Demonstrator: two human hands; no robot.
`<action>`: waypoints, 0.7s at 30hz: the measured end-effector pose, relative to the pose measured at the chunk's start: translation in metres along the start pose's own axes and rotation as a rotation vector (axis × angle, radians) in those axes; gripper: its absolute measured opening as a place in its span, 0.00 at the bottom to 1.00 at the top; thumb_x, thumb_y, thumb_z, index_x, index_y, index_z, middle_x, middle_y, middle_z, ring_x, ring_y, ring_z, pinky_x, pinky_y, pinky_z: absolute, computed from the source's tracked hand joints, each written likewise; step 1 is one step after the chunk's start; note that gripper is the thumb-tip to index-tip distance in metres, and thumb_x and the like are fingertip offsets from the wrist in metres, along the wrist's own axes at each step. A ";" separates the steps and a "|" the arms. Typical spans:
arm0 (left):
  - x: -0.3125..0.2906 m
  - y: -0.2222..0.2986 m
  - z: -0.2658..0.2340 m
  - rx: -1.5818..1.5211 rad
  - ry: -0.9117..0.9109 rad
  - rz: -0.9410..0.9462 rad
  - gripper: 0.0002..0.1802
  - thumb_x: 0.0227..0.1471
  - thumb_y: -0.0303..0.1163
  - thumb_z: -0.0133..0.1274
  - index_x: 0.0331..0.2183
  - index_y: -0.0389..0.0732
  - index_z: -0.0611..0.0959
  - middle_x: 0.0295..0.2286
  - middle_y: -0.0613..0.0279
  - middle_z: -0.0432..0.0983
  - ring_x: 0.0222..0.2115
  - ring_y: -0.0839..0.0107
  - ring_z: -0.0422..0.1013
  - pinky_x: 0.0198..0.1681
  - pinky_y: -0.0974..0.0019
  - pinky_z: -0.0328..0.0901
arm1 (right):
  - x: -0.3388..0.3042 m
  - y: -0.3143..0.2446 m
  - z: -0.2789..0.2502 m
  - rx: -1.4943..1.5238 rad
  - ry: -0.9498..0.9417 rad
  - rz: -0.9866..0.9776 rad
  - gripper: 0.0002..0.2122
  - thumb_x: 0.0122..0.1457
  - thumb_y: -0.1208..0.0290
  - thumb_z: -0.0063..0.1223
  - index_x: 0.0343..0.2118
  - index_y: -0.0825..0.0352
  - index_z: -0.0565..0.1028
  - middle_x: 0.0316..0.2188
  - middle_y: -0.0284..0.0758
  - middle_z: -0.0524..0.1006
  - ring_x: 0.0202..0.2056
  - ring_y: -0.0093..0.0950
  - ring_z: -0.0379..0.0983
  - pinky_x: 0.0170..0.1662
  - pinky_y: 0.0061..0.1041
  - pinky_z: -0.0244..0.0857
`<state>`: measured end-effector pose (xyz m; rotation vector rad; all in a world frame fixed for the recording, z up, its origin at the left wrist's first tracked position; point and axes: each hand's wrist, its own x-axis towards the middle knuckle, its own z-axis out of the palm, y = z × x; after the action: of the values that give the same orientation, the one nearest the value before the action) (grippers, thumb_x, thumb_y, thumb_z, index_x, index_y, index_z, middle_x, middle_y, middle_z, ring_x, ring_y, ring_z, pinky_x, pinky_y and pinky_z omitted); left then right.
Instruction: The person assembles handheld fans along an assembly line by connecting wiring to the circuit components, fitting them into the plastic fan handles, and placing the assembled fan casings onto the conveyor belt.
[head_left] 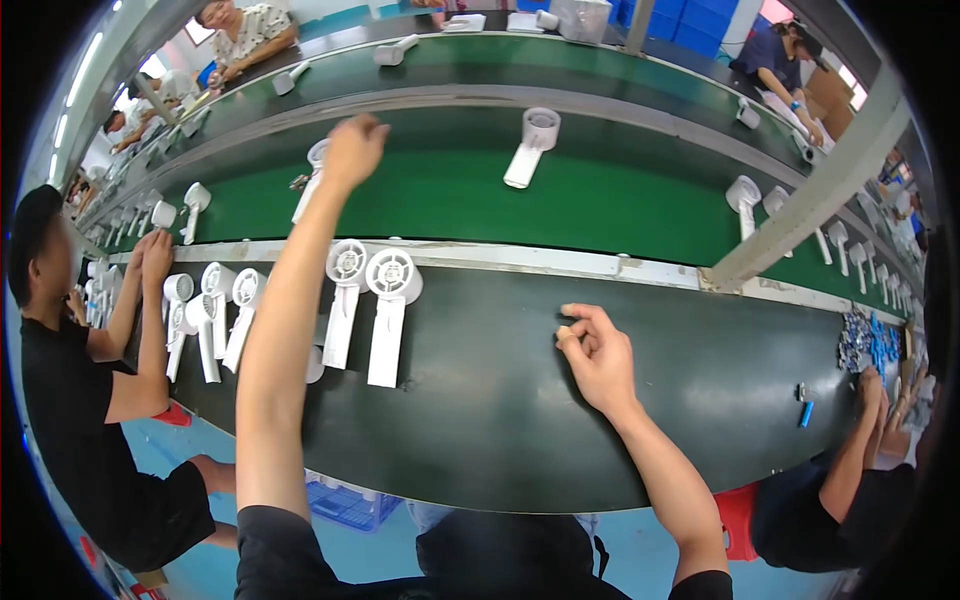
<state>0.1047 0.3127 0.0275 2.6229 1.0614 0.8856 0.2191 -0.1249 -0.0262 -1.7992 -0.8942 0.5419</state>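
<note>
My left hand [357, 152] reaches out over the green conveyor belt [440, 190], beside a white handheld fan [310, 185] lying there. Its fingers point to the right, loosely bent and apart from the fan; nothing shows in them. Above the dark worktable [490, 400], my right hand [602, 365] hovers half curled, with a gap between thumb and forefinger and nothing held. Two white fans with round grilles, one nearer the middle [388, 325] and another [343, 310] just left of it, lie between my arms. Part of a further white piece [315, 365] shows behind my left forearm.
More white fans [208, 320] lie on the left, near a seated co-worker [80, 370]. Another fan [530, 150] lies mid-belt. A slanted metal post [800, 195] rises on the right. Small metal and blue parts [870, 340] lie near another worker's hands [872, 390].
</note>
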 end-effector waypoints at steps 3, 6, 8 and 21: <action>0.006 0.092 0.068 -0.201 -0.263 -0.092 0.45 0.51 0.66 0.52 0.51 0.31 0.77 0.47 0.38 0.76 0.50 0.48 0.72 0.54 0.56 0.64 | 0.001 0.020 -0.005 0.012 0.023 -0.044 0.11 0.60 0.76 0.54 0.46 0.69 0.75 0.23 0.28 0.77 0.21 0.11 0.65 0.27 0.14 0.60; -0.006 0.147 0.114 -0.174 -0.437 -0.136 0.64 0.44 0.70 0.56 0.63 0.27 0.56 0.57 0.31 0.64 0.57 0.43 0.65 0.60 0.53 0.60 | 0.000 0.012 -0.013 0.012 -0.056 -0.052 0.12 0.62 0.69 0.55 0.45 0.68 0.76 0.28 0.31 0.79 0.27 0.18 0.72 0.34 0.22 0.68; -0.022 0.144 0.122 -0.175 -0.355 -0.089 0.47 0.52 0.52 0.55 0.62 0.35 0.56 0.51 0.27 0.68 0.52 0.36 0.68 0.56 0.46 0.63 | -0.010 -0.007 -0.020 0.027 -0.176 -0.028 0.13 0.62 0.65 0.56 0.44 0.69 0.76 0.31 0.35 0.80 0.31 0.23 0.75 0.38 0.26 0.70; -0.270 0.255 -0.037 -0.265 -0.130 0.100 0.26 0.64 0.27 0.44 0.61 0.34 0.63 0.55 0.38 0.66 0.53 0.41 0.66 0.53 0.51 0.62 | -0.146 0.135 -0.373 -1.130 0.561 0.234 0.23 0.49 0.82 0.49 0.52 0.61 0.73 0.52 0.39 0.74 0.58 0.43 0.64 0.57 0.43 0.61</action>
<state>0.0769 -0.0594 0.0269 2.4887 0.7325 0.8006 0.4364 -0.4867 -0.0115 -2.8732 -0.6016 -0.4633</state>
